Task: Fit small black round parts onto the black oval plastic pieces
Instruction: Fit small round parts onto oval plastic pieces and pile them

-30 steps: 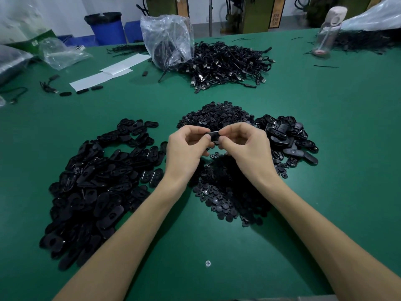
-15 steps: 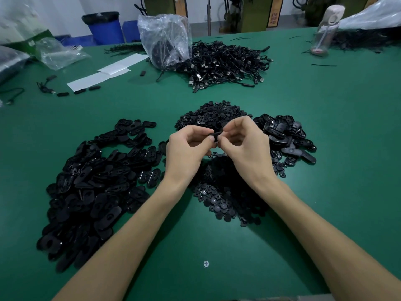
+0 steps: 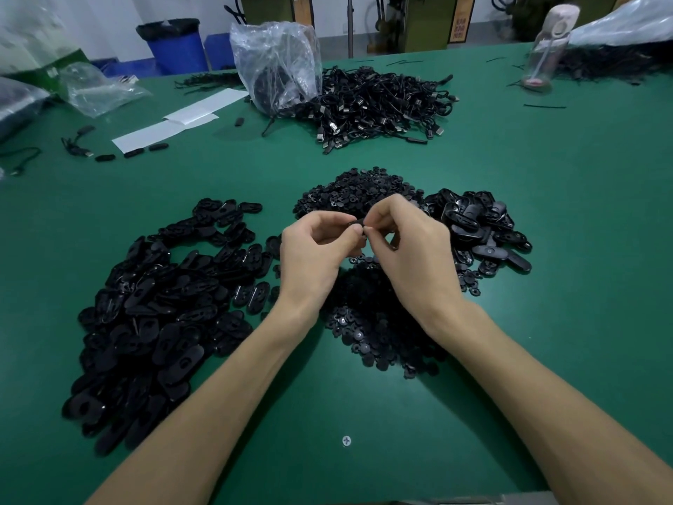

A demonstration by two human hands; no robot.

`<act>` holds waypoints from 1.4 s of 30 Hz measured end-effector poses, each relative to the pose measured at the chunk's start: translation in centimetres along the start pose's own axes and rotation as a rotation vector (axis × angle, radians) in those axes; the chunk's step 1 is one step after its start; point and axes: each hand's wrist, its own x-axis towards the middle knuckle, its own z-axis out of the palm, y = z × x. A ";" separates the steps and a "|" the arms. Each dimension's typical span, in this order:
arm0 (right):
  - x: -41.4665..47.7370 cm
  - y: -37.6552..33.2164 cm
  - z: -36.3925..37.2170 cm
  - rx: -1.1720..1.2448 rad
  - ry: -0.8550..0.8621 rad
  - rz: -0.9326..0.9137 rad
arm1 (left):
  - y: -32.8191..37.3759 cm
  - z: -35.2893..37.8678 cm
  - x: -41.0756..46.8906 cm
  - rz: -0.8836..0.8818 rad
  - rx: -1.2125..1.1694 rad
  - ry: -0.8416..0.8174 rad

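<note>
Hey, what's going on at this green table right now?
A person is assembling parts by hand. The left hand and right hand pinch a small black piece between them, above a pile of small round parts. A large heap of black oval pieces lies to the left, a smaller heap to the right. The fingers hide whether the part is seated.

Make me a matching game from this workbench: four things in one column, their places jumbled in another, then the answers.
Things
1. small black piece
2. large heap of oval pieces
3. tangle of cables
4. drinking bottle

Places
A. far right of the table
B. pinched between the left hand and the right hand
C. beside the clear plastic bag
D. on the table, left of both hands

Pairs: 1-B, 2-D, 3-C, 4-A.
</note>
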 end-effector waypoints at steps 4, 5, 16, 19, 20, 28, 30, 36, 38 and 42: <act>-0.5 -0.7 0.5 -0.069 -0.050 -0.127 | 0.3 -0.3 0.2 -0.018 0.009 0.068; -0.6 -0.7 0.6 -0.068 -0.069 -0.125 | 0.4 -0.4 0.3 -0.018 0.013 0.087; 0.6 0.2 -0.7 0.227 -0.051 0.263 | 0.9 -0.7 0.5 -0.013 -0.063 -0.081; 0.6 0.2 -0.6 0.267 -0.057 0.301 | 0.8 -0.8 0.6 0.049 0.030 -0.090; 0.6 0.2 -0.5 0.274 -0.060 0.319 | 0.8 -0.9 0.6 0.071 0.066 -0.095; 0.5 0.2 -0.4 0.291 -0.065 0.337 | 0.8 -1.2 0.8 0.085 0.130 -0.114; 0.4 0.2 -0.3 0.272 -0.066 0.330 | 0.8 -1.0 0.9 0.056 0.133 -0.107; 0.2 -0.1 0.0 0.203 -0.052 0.271 | 1.2 -0.2 0.6 0.006 0.184 -0.062; 0.2 -0.1 -0.1 0.202 -0.049 0.261 | 1.4 -0.4 0.7 -0.014 0.141 -0.086; 0.2 0.1 -0.2 0.197 -0.057 0.242 | 1.7 -1.0 0.9 -0.041 0.089 -0.148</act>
